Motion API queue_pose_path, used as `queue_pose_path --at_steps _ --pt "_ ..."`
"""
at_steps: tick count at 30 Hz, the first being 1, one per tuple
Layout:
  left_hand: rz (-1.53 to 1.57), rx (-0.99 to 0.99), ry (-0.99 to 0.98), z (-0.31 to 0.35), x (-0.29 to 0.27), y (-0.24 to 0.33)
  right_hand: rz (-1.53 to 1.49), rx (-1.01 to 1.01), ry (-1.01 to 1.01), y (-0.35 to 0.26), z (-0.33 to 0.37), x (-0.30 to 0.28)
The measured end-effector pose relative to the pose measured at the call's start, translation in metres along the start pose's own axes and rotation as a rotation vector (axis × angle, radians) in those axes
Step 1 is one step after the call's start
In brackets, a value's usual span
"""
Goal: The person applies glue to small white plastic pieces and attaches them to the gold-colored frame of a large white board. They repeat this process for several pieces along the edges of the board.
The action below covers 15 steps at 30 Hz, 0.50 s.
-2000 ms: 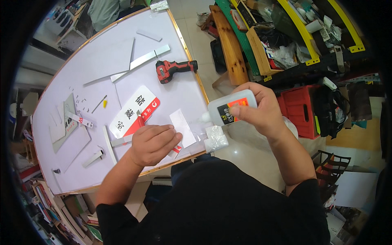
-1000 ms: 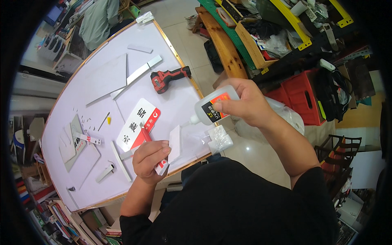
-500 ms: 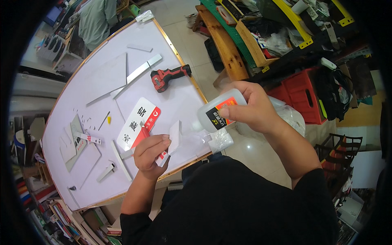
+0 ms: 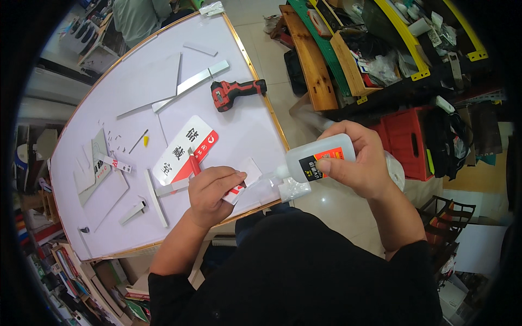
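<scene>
My left hand point(image 4: 213, 194) is closed on a small white-and-red sign piece point(image 4: 234, 194) over the table's near edge. A red-handled tool point(image 4: 194, 164) with a narrow metal tip also sticks out of this hand, above a rounded white-and-red sign plate point(image 4: 182, 155) with black lettering. My right hand point(image 4: 363, 163) grips a translucent glue bottle point(image 4: 322, 156) with a black-and-orange label. The bottle lies nearly sideways, its thin nozzle close to the sign piece; whether they touch is unclear. Beside the nozzle is a white slab point(image 4: 253, 169), partly hidden by my fingers.
On the white table point(image 4: 136, 76) lie a red-and-black cordless drill point(image 4: 228, 95), metal strips point(image 4: 185, 89), a yellow-tipped tool point(image 4: 145, 142) and cut sign pieces point(image 4: 98, 171). A red crate point(image 4: 410, 144) and cluttered shelves stand at right. Another person point(image 4: 142, 22) is at the far left.
My right hand has lowered the bottle and brought its nozzle to the small sign piece. My left hand has turned the piece and slab flatter. The whole view has shifted slightly.
</scene>
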<state>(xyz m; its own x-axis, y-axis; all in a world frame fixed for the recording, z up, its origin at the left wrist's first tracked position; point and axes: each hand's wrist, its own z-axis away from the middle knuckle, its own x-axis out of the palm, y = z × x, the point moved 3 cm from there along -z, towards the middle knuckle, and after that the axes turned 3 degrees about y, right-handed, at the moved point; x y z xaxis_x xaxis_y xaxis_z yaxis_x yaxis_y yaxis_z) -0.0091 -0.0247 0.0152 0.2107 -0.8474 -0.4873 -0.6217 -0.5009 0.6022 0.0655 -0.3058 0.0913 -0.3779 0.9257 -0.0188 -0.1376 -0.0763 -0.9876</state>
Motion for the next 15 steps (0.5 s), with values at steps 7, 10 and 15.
queue_pose_path --at_steps 7,10,15 --pt "-0.056 0.035 0.012 0.001 0.000 0.003 0.159 -0.106 -0.027 -0.014 0.012 0.006" --pt "-0.081 0.115 -0.033 0.001 -0.003 0.002 0.198 -0.151 -0.033 -0.015 0.010 0.007" --pt "-0.185 0.241 -0.095 0.001 -0.008 0.003 0.208 -0.114 -0.078 -0.015 0.006 0.009"
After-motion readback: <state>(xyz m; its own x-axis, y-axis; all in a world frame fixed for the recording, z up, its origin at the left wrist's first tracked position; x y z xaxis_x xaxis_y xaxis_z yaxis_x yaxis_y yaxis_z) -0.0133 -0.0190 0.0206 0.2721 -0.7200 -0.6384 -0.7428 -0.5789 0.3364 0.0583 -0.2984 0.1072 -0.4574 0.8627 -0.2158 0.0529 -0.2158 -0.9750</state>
